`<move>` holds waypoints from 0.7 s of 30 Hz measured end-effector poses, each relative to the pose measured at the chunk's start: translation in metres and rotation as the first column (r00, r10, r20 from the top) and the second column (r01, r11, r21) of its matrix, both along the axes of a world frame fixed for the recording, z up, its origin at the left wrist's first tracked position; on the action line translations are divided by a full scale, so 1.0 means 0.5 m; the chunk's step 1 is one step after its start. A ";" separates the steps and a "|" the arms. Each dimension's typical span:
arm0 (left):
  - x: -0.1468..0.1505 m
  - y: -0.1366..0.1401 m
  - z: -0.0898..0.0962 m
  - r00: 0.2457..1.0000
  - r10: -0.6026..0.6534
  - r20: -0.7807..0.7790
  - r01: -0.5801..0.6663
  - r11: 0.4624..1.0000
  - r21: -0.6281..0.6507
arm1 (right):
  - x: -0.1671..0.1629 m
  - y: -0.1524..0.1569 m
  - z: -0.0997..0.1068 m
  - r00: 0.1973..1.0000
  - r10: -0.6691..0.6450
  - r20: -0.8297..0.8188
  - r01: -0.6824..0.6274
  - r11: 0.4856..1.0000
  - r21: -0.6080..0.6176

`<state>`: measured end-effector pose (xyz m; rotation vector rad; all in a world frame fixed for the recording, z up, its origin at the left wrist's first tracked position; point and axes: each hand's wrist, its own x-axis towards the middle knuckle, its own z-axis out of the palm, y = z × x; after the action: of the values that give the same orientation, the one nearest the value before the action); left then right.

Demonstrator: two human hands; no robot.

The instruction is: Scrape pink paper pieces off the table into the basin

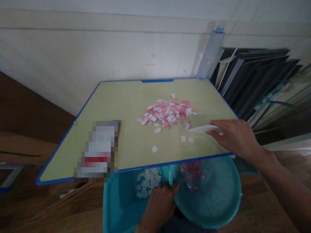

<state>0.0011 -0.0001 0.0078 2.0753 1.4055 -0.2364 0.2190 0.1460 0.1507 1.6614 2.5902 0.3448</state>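
My right hand is closed on a thin white card, pinched between thumb and fingers. The card's pointed end reaches left, low over the tabletop, close to a few loose white paper squares. Beyond its tip lies a heap of pink and white small pieces, some of them translucent pink. Below the table's front edge, my left hand has its fingers curled at the rim of a round teal basket. Its fingertips are partly hidden.
The blue-edged folding table stands against a white wall. A blurred-out flat object lies at its left. Underneath, a teal bin holds white pieces; the basket holds clear and pink plastic. A clear bottle and dark panels stand at right.
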 end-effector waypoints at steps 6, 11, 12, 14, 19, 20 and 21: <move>0.001 0.000 -0.003 1.000 0.010 0.011 -0.010 1.000 0.004 | -0.024 0.001 -0.019 0.998 -0.030 0.057 0.026 0.997 0.069; 0.000 -0.007 -0.013 1.000 0.010 0.023 -0.011 1.000 0.021 | -0.014 -0.006 -0.010 0.997 0.072 0.030 -0.071 0.997 -0.018; 0.000 -0.008 -0.014 1.000 0.011 0.024 -0.012 1.000 0.021 | -0.007 -0.002 -0.007 0.999 0.043 0.019 -0.043 0.999 -0.008; 0.000 -0.006 -0.015 1.000 0.010 0.021 -0.010 1.000 0.020 | 0.002 0.007 -0.004 1.000 -0.019 0.007 0.019 0.999 0.027; -0.001 -0.002 -0.012 1.000 0.001 0.025 -0.001 1.000 0.031 | -0.019 -0.001 -0.012 0.999 0.024 0.022 -0.024 1.000 0.011; -0.001 -0.003 -0.012 1.000 0.004 0.029 -0.005 0.999 0.035 | -0.026 -0.007 -0.013 0.997 0.068 0.026 -0.068 0.998 -0.010; -0.001 -0.003 -0.012 0.999 0.006 0.033 -0.008 0.999 0.037 | -0.031 -0.012 -0.013 0.994 0.108 0.027 -0.108 0.994 -0.028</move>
<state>0.0008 -0.0017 0.0017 2.0945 1.4074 -0.1743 0.2034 0.1399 0.1444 1.5006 2.6581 0.3338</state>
